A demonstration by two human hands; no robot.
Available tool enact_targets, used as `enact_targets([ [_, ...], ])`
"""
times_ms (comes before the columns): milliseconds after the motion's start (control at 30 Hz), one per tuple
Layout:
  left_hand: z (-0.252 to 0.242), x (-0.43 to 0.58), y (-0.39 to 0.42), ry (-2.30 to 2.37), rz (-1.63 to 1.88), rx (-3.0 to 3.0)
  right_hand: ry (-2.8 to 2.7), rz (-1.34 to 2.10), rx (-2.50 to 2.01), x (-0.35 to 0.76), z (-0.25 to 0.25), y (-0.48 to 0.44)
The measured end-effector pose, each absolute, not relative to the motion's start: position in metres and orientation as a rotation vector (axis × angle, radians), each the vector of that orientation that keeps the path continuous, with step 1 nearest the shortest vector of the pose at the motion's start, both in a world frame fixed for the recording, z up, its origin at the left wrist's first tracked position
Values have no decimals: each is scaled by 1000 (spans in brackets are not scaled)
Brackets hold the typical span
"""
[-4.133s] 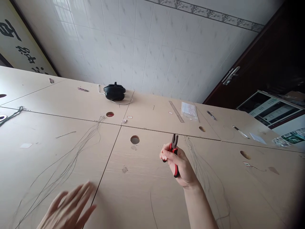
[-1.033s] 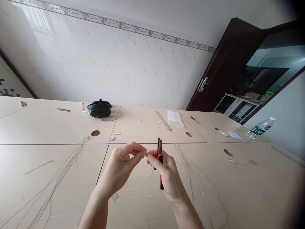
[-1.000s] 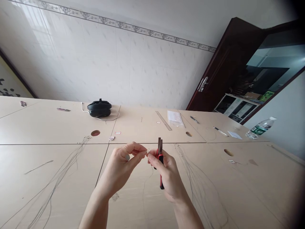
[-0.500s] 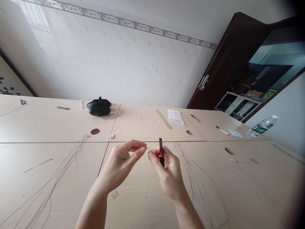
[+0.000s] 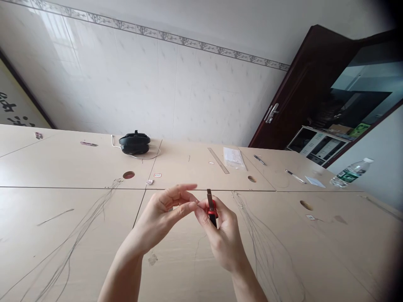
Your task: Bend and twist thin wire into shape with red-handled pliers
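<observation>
My right hand is closed around a small tool with a flat dark metal tip and a red-and-black body, which stands up between the fingers. Its thumb and fingertip also pinch together at the left, meeting the fingertips of my left hand. That left hand pinches with thumb and a finger, while its index finger is stretched out above. What the touching fingertips hold is too small to make out. A faint thin strand trails down below the hands over the table.
Bundles of thin strands lie left and right of my hands. Farther back are a black headset-like device with a white cable, a ruler, a plastic packet, pens and a water bottle. Holes pierce the tabletop.
My left fingertips have come against the right ones, closing the small gap where a thin looped strand showed. The left index finger has lifted and straightened. The view has shifted slightly.
</observation>
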State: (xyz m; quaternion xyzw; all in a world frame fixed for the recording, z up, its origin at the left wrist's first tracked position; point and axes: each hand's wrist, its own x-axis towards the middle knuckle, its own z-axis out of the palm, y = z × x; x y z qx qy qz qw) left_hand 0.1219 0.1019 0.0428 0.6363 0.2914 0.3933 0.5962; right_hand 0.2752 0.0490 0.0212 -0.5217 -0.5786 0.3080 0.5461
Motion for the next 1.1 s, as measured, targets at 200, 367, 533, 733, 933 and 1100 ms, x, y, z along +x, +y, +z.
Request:
enact_targets([
  [200,44,123,101,634,886,1470,-1368,716,-1221,276,22,47],
  [367,42,123,100,608,887,1425,-1407,707,-1230,276,25,46],
  [533,41,121,102,614,869,1453,-1431,674,-1235,277,25,44],
  [733,41,120,104,622,810,1503,-1418,644,-1216,277,25,43],
  [933,41,117,102,566,741,1512,-1423,641,-1197,281,27,44],
  [1100,43,118,103,573,690,1536,-1461,570,-1221,290,26,46],
])
